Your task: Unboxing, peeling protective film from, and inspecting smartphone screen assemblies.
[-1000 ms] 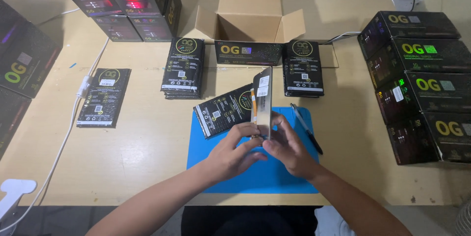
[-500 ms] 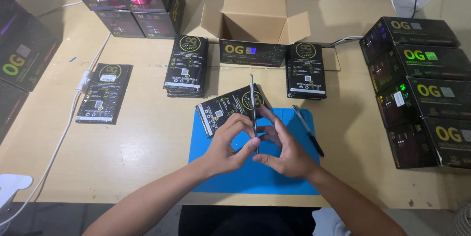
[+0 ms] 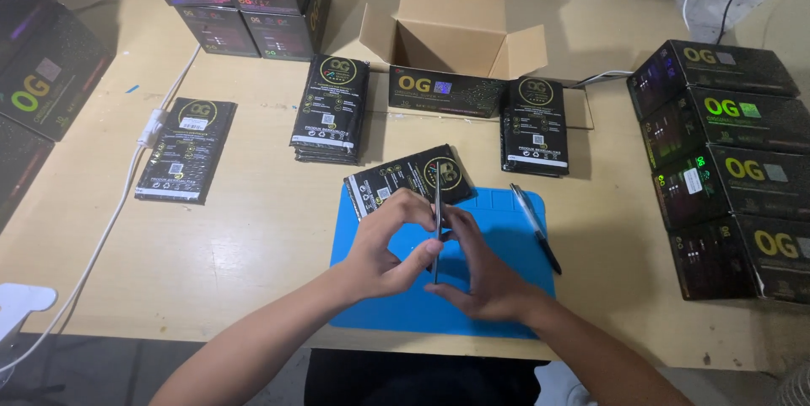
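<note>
From the head camera, looking down, a blue mat point(image 3: 396, 305) lies on a tan table point(image 3: 253, 237). Both hands meet over the middle of the mat. The left hand point(image 3: 384, 250) and the right hand point(image 3: 481, 275) pinch a thin dark flat pack point(image 3: 436, 220) between them. The pack stands on its edge, so only its thin side shows. The fingers of both hands curl in around it and are not spread.

One flat black packet point(image 3: 405, 178) lies at the far edge of the mat, just behind the hands. A black pen point(image 3: 536, 227) lies on the right side of the mat, near the right hand.

Past the mat stand two stacks of black packets point(image 3: 331, 106), one to the left and one to the right. Behind them is an open cardboard box point(image 3: 451, 30). Well to the right of the mat are piled big black boxes point(image 3: 726, 161). To the left of the mat lies a white cable point(image 3: 126, 186).
</note>
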